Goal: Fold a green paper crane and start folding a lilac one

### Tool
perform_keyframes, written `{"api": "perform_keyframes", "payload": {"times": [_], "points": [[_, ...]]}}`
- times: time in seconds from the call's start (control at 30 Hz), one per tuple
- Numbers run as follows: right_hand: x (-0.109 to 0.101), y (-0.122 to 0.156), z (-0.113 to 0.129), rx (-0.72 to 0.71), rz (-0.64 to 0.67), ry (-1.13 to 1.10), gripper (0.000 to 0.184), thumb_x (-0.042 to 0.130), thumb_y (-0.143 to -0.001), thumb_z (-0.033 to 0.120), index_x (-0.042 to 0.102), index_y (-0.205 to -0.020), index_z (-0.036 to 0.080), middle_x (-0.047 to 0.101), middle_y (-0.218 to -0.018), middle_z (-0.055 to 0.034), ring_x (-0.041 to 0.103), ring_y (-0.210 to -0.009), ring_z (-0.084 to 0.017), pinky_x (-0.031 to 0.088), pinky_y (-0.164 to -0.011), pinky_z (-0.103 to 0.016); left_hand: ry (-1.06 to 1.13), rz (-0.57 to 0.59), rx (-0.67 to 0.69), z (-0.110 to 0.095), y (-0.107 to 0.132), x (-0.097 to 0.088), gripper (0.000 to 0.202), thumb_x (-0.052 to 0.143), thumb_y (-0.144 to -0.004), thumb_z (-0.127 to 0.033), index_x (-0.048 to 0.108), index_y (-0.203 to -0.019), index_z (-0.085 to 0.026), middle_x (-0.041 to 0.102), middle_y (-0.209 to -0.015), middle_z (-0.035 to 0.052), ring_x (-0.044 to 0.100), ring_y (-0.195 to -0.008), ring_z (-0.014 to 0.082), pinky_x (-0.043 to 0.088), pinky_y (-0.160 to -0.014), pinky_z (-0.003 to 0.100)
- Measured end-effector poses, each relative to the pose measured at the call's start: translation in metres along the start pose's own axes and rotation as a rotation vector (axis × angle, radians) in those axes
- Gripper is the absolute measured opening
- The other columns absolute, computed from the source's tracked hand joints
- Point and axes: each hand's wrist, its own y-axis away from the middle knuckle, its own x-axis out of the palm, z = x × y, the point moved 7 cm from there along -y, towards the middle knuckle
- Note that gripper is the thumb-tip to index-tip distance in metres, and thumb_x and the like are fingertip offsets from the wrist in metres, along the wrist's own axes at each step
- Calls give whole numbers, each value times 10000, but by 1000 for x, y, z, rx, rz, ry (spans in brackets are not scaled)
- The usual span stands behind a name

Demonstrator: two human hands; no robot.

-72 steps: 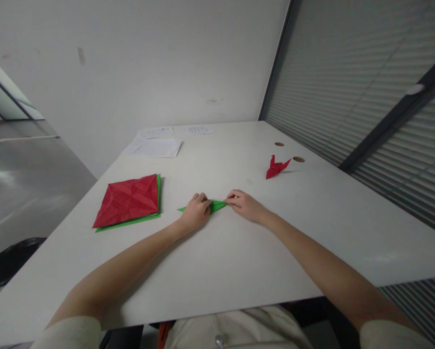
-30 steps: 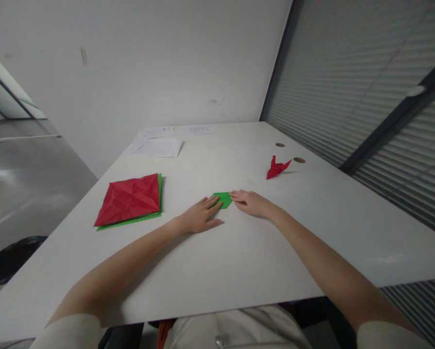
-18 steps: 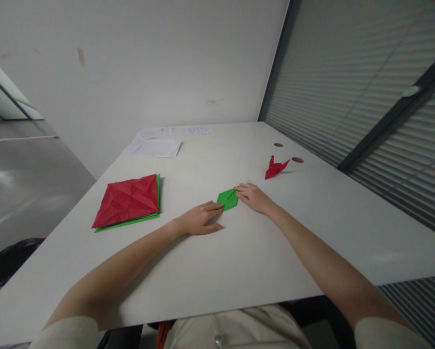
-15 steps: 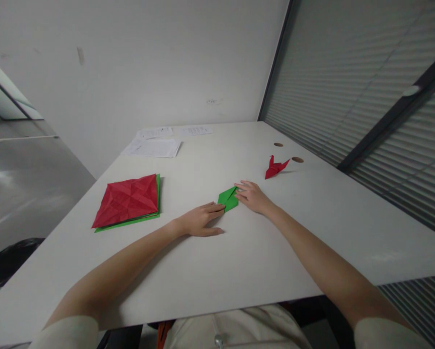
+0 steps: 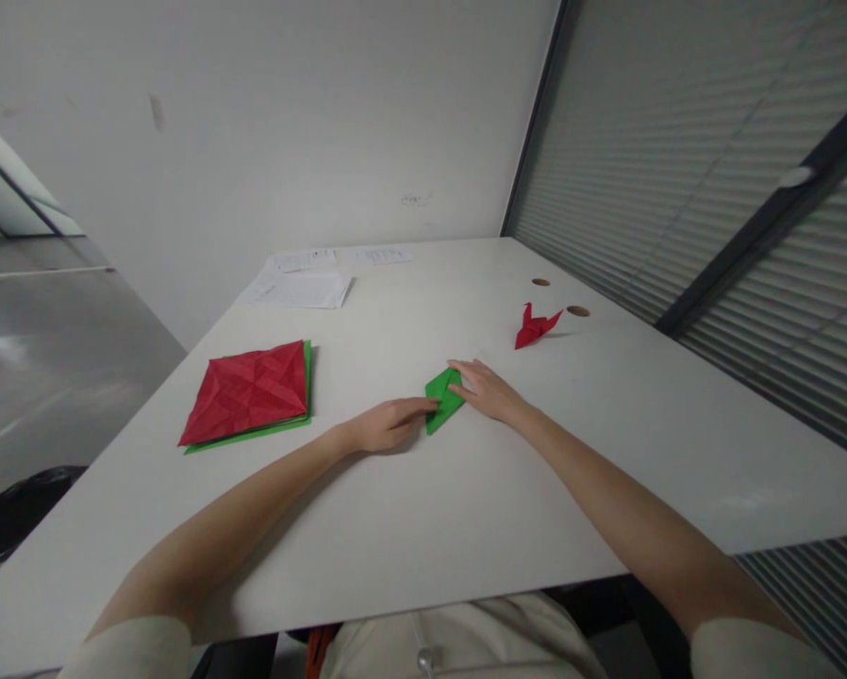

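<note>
A small piece of green folded origami paper (image 5: 442,389) lies on the white table between my hands, with creased flaps and a point toward me. My left hand (image 5: 390,424) holds its left side, the index finger pressed on it and the other fingers curled beneath the palm. From the right, my right hand (image 5: 490,390) grips the paper, index finger along the far corner and thumb on the face; the hand hides part of the right edge. Beyond the right hand stands a red origami crane (image 5: 535,327).
On the left lies a stack of creased red paper (image 5: 250,394) over green sheets (image 5: 254,437). Printed papers (image 5: 300,289) lie at the far left of the table (image 5: 466,528). Two round holes pierce the tabletop near the blinds (image 5: 628,189) on the right.
The green paper has turned slightly, its lower point now nearer me. My left thumb has drawn in and those fingers have curled. My right thumb has come down onto the paper.
</note>
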Motion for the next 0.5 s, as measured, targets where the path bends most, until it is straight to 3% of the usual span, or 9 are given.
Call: {"api": "perform_keyframes", "payload": {"times": [0.13,0.3,0.5], "points": [[8,-1,-4,5,35,70,486,427,-941,440,524,-1331,166,527,-1379,-135,432,-1315,-323,306,-1092,-550,-130,68,98,-7,-1,7,374,354,-933,-187,575,-1232,-155,495,-1401,130,496,-1263,212,360,-1095,387],[13,-2,-9,17,43,72,472,435,-938,440,524,-1341,210,516,-1392,-106,440,-1309,-322,320,-1075,-557,-231,59,86,-19,-3,9,479,367,-922,-188,405,-1397,-141,600,-1275,131,572,-1154,201,353,-1090,391],[11,-2,-13,37,20,81,494,478,-920,448,508,-1357,222,534,-1377,-101,479,-1272,-321,348,-1066,-528,-282,98,161,-25,-5,13,373,414,-931,-283,567,-1260,-193,563,-1327,126,510,-1244,232,332,-1095,404]]}}
